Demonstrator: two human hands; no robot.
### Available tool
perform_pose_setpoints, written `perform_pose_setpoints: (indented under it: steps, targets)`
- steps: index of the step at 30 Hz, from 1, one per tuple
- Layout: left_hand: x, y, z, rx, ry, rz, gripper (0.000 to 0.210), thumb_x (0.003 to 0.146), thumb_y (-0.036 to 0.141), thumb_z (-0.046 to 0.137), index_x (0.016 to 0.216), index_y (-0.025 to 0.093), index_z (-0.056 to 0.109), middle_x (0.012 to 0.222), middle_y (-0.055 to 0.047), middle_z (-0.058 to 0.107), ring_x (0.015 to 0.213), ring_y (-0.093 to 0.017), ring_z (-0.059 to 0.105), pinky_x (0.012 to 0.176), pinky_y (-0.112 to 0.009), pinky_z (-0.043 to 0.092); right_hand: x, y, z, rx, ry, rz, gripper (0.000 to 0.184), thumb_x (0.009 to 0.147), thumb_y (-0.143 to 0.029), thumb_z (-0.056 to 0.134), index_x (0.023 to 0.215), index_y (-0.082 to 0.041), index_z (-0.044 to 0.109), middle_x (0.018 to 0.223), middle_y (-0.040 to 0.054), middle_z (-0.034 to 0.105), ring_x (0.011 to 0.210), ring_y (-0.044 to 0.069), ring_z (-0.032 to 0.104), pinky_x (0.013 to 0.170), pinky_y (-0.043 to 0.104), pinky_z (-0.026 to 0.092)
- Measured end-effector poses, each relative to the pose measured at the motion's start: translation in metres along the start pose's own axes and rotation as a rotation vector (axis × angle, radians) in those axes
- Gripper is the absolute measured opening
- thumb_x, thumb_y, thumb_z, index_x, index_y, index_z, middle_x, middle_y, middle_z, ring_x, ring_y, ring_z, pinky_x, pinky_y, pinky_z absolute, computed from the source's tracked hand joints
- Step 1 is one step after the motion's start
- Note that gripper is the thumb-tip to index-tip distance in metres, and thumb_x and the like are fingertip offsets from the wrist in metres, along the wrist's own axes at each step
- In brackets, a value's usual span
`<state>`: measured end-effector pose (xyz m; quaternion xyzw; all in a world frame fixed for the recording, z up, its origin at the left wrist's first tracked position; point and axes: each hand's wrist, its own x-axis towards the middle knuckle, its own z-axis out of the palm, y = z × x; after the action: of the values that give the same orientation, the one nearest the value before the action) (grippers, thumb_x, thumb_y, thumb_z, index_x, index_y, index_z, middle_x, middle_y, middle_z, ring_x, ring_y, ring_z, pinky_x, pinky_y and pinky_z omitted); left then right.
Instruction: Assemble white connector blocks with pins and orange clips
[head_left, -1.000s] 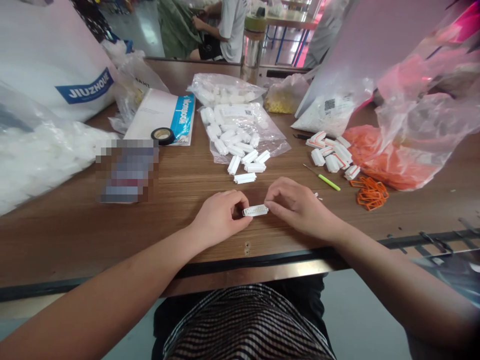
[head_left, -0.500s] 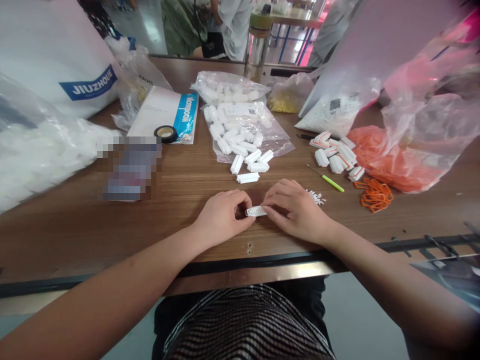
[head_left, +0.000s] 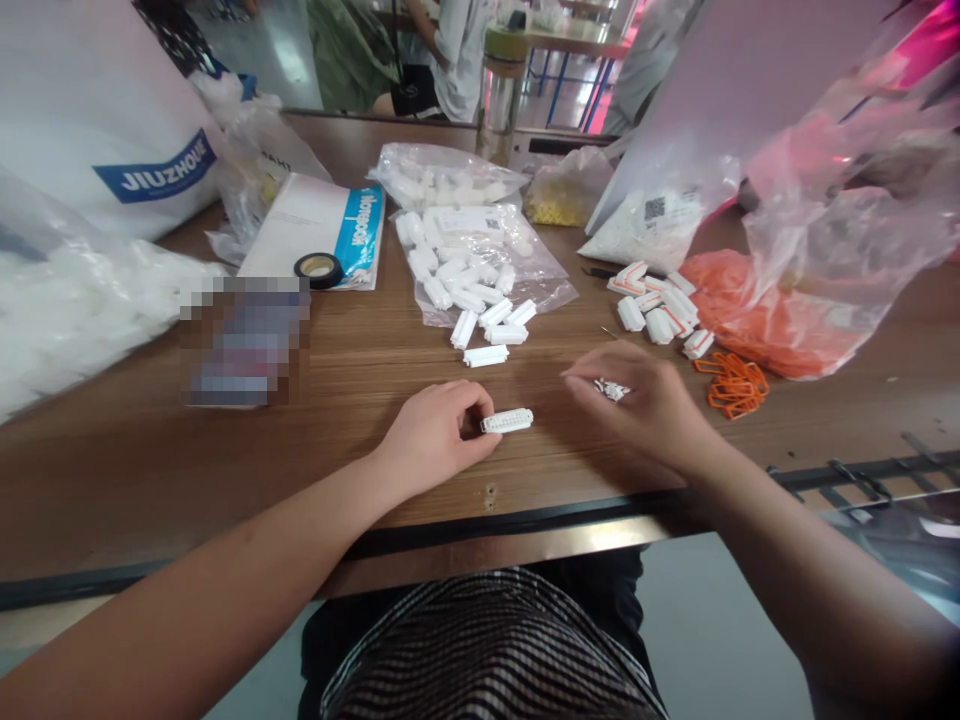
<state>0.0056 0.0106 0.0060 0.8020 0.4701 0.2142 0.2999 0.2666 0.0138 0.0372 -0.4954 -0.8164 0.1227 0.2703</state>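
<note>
— Where did the white connector [head_left: 508, 421] sit in the grip?

— At the tips of the left hand [head_left: 435, 430]. Thumb and forefinger pinched its left end, and the rest of its length stuck out to the right, clear of those fingers.

— How was it turned?

— It ran lengthwise across the front part of the table [head_left: 300, 500], the side with rows of small openings facing up. Whether it rested on the wood or was held just above, I couldn't tell.

— And the right hand [head_left: 652, 400]?

— That was apart from the connector, off to its right, at a little heap of small white pieces [head_left: 613, 389] that showed between thumb and fingers. It was blurred, so I couldn't tell whether its fingertips were pressed together or held a piece.

— What lay around them?

— Beyond the connector lay a loose white housing [head_left: 486, 355], the nearest of a group reaching back onto a plastic bag [head_left: 551, 285]. Right of the right hand was a pile of orange clips [head_left: 733, 385].
</note>
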Motion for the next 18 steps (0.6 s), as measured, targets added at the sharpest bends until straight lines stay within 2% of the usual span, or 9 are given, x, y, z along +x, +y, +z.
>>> perform_pose_setpoints:
  steps: [3, 6, 10, 15, 18]
  targets:
    - [0.0, 0.001, 0.0, 0.003, -0.007, -0.007, 0.012, 0.076, 0.03, 0.068, 0.08, 0.021, 0.061, 0.067, 0.002, 0.055, 0.064, -0.014, 0.05, 0.063, -0.028, 0.036, -0.007, 0.037, -0.025, -0.238, -0.064, 0.32, 0.019, 0.083, -0.035, 0.063, 0.077, -0.021, 0.074, 0.075, 0.0042, 0.071, 0.068, 0.02, 0.063, 0.064, 0.034, 0.045]
    - [0.0, 0.001, -0.001, 0.012, -0.008, -0.01, 0.012, 0.076, 0.03, 0.068, 0.081, 0.021, 0.061, 0.067, 0.002, 0.055, 0.064, -0.014, 0.05, 0.063, -0.029, 0.036, -0.016, 0.066, -0.038, -0.248, -0.164, 0.448, 0.019, 0.078, -0.038, 0.066, 0.078, -0.022, 0.076, 0.071, 0.0035, 0.071, 0.065, 0.021, 0.063, 0.06, 0.032, 0.043]
    - [0.0, 0.0, 0.0, 0.022, -0.003, -0.001, 0.012, 0.077, 0.031, 0.068, 0.081, 0.022, 0.061, 0.067, 0.002, 0.056, 0.064, -0.014, 0.05, 0.063, -0.029, 0.037, -0.024, 0.079, -0.036, -0.127, -0.18, 0.434, 0.022, 0.079, -0.04, 0.065, 0.083, -0.022, 0.076, 0.077, 0.0032, 0.073, 0.068, 0.019, 0.064, 0.062, 0.031, 0.046]
    - [0.001, 0.0, 0.0, 0.02, -0.002, -0.005, 0.012, 0.077, 0.031, 0.068, 0.082, 0.021, 0.061, 0.068, 0.002, 0.056, 0.063, -0.014, 0.05, 0.063, -0.029, 0.037, -0.026, 0.082, -0.036, -0.136, -0.181, 0.357, 0.02, 0.079, -0.038, 0.064, 0.083, -0.021, 0.074, 0.083, 0.0043, 0.073, 0.073, 0.02, 0.065, 0.067, 0.032, 0.048]
    - [0.001, 0.0, 0.0, 0.021, -0.005, -0.008, 0.012, 0.077, 0.031, 0.068, 0.081, 0.022, 0.061, 0.068, 0.002, 0.056, 0.063, -0.014, 0.051, 0.063, -0.029, 0.037, -0.028, 0.085, -0.04, -0.166, -0.155, 0.353, 0.022, 0.08, -0.037, 0.063, 0.091, -0.022, 0.075, 0.086, 0.0044, 0.074, 0.076, 0.021, 0.065, 0.068, 0.032, 0.047]
